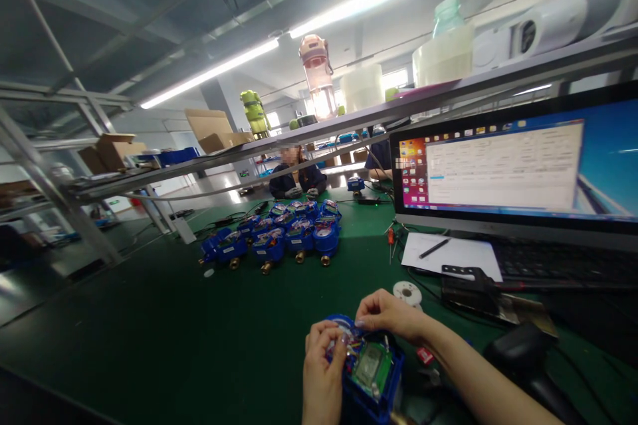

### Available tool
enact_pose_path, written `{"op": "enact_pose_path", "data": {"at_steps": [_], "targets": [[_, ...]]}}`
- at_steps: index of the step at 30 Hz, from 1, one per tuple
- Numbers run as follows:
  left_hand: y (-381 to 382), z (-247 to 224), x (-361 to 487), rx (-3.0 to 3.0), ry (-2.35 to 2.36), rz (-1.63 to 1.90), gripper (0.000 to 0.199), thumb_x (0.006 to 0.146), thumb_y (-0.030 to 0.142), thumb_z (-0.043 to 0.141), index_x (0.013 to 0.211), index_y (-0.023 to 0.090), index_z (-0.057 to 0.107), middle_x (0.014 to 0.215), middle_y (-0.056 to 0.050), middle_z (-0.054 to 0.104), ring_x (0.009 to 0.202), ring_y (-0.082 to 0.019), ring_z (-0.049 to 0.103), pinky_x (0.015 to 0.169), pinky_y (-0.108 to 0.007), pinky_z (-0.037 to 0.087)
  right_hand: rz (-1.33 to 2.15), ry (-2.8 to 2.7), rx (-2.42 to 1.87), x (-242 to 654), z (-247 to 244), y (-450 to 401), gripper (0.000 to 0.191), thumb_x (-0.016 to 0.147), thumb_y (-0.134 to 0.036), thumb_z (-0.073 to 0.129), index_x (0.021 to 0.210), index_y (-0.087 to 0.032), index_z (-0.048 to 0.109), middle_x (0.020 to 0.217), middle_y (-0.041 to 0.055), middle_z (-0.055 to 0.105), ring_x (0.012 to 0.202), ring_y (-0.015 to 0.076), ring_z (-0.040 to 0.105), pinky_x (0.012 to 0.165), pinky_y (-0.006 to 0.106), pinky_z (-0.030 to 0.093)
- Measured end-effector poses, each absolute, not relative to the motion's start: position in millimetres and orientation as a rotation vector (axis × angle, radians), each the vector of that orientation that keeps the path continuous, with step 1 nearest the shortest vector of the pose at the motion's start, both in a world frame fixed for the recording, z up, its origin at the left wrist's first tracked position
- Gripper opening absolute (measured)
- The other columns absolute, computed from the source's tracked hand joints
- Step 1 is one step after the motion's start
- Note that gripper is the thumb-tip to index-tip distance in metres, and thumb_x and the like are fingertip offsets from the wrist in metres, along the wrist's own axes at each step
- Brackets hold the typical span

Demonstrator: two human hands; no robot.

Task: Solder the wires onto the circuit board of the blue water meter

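Open blue meter (371, 372) between both grips — left hand (321, 372) and right hand (386, 315) clamped on it.

two hands (323, 372) on one open blue meter (371, 372); roughly a dozen blue meters (279, 236) clustered; one monitor (513, 163); one pen (433, 248); one paper sheet (463, 257).
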State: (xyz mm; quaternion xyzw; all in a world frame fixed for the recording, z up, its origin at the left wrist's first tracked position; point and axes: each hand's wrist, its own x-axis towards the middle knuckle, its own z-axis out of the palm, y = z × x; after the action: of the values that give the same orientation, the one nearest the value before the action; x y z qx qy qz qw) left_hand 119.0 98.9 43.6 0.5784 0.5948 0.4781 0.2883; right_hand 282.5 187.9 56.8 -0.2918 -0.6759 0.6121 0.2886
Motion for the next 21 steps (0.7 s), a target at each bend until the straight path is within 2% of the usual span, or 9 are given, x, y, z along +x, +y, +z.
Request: {"op": "enact_pose_path", "data": {"at_steps": [3,5,7,9,15,21], "targets": [[100,41,118,1.543,1.572,1.281,0.032,0.08,0.049,0.045,0.077,0.021,0.06,0.103,-0.007,0.048,0.103,-0.026,0.043,0.091,-0.039,0.033,1.577,-1.789,-0.785,284,52,186,0.048,0.063,-0.055,0.069,0.082,-0.011,0.065,0.07,0.0012,0.058,0.062,0.0104,0.046,0.057,0.022,0.034],[100,39,118,1.534,1.561,1.282,0.033,0.081,0.05,0.045,0.077,0.021,0.06,0.103,-0.006,0.047,0.104,-0.026,0.043,0.092,-0.039,0.033,1.548,-1.707,-0.82,286,45,180,0.056,0.07,-0.062,0.06,0.101,-0.015,0.061,0.09,0.0043,0.06,0.081,0.0157,0.052,0.071,0.026,0.04],[101,38,119,1.534,1.557,1.274,0.033,0.081,0.05,0.045,0.078,0.021,0.06,0.104,-0.006,0.047,0.105,-0.025,0.043,0.093,-0.039,0.033,1.575,-1.549,-0.876,288,36,171,0.065,0.074,-0.067,0.051,0.117,-0.019,0.053,0.107,0.0068,0.057,0.103,0.0198,0.05,0.088,0.031,0.038],[102,39,120,1.533,1.569,1.273,0.032,0.081,0.049,0.045,0.078,0.021,0.06,0.105,-0.006,0.046,0.105,-0.025,0.043,0.093,-0.039,0.032,1.633,-1.352,-0.938,288,27,159,0.073,0.075,-0.072,0.044,0.125,-0.02,0.046,0.116,0.0084,0.054,0.114,0.0212,0.045,0.098,0.035,0.032],[110,52,116,1.618,1.447,1.146,0.027,0.081,0.043,0.049,0.077,0.02,0.061,0.107,-0.006,0.048,0.105,-0.024,0.045,0.093,-0.038,0.033,1.67,-0.931,-0.997,277,6,120,0.09,0.064,-0.08,0.048,0.131,-0.02,0.04,0.126,0.0099,0.049,0.121,0.0238,0.039,0.103,0.036,0.029],[122,66,105,1.779,1.144,0.862,0.019,0.078,0.035,0.057,0.071,0.018,0.062,0.104,-0.006,0.055,0.105,-0.023,0.047,0.093,-0.035,0.034,1.706,-0.802,-0.877,260,-18,78,0.096,0.067,-0.076,0.049,0.138,-0.015,0.026,0.143,0.0086,0.025,0.131,0.0211,0.023,0.107,0.032,0.022]]}}
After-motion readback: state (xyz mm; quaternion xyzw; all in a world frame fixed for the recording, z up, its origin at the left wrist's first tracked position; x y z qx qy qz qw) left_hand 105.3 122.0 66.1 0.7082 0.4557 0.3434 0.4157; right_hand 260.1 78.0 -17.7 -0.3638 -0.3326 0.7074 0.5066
